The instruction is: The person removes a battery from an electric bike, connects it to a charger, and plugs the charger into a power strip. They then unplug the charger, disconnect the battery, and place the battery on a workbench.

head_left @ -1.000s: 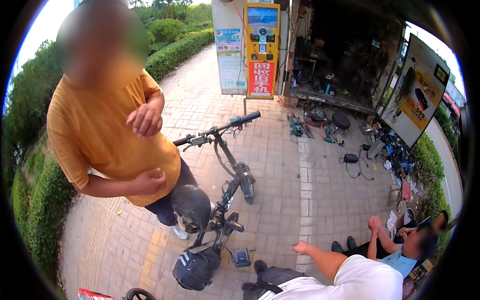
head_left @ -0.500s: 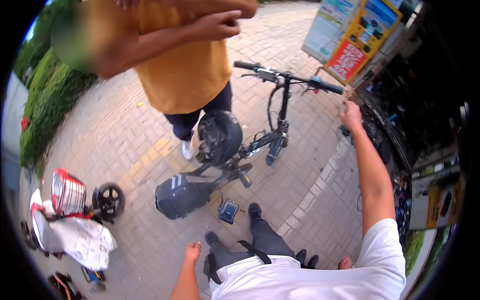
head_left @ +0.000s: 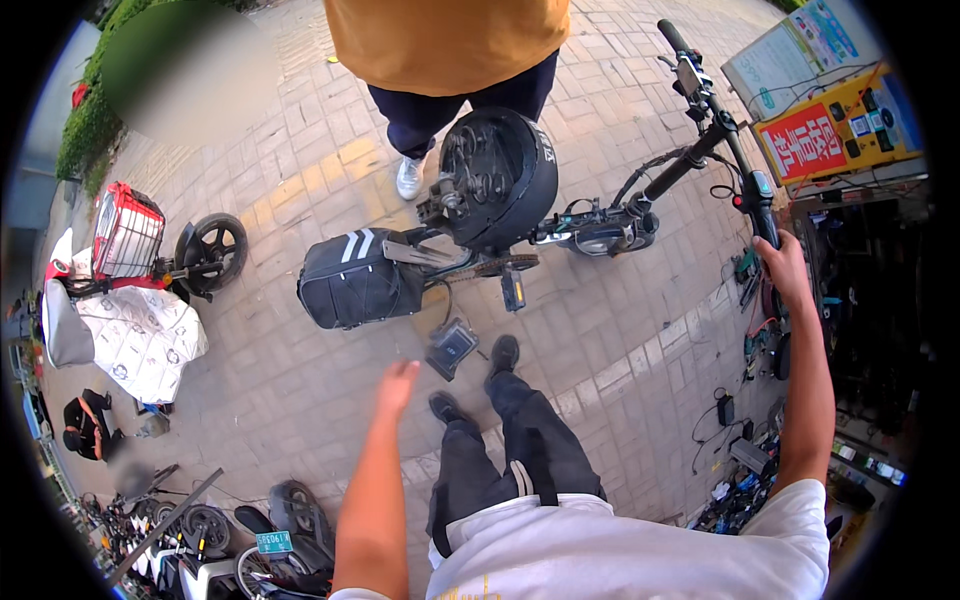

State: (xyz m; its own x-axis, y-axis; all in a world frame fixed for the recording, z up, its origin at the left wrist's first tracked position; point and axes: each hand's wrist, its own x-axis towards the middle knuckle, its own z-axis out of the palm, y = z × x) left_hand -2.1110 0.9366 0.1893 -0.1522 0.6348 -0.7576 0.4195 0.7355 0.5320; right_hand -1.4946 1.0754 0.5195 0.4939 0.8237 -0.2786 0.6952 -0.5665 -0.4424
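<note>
My right hand (head_left: 780, 250) is closed around the right handlebar grip (head_left: 762, 222) of a black folding electric bike (head_left: 677, 164). My left hand (head_left: 398, 385) hangs low in front of me, fingers loosely extended, holding nothing. A black helmet (head_left: 515, 185) rests upside down over the bike's seat, with some dark item inside that I cannot make out clearly. Behind it, a black bag with pale stripes (head_left: 365, 285) sits on the rear. A small dark box-like device (head_left: 452, 348) lies on the paving below the bike, near my shoes, with a cable by it.
A person in an orange shirt (head_left: 445, 45) stands across the bike. A scooter (head_left: 135, 320) with a red-edged basket is at left, more parked two-wheelers (head_left: 280, 540) at lower left, and a crouching person (head_left: 88, 425). A stall (head_left: 840, 135) with scattered tools (head_left: 750, 450) lines the right.
My view has swung down and toward the bike. My right hand has reached forward and taken hold of the handlebar grip. My left arm has come further into view.
</note>
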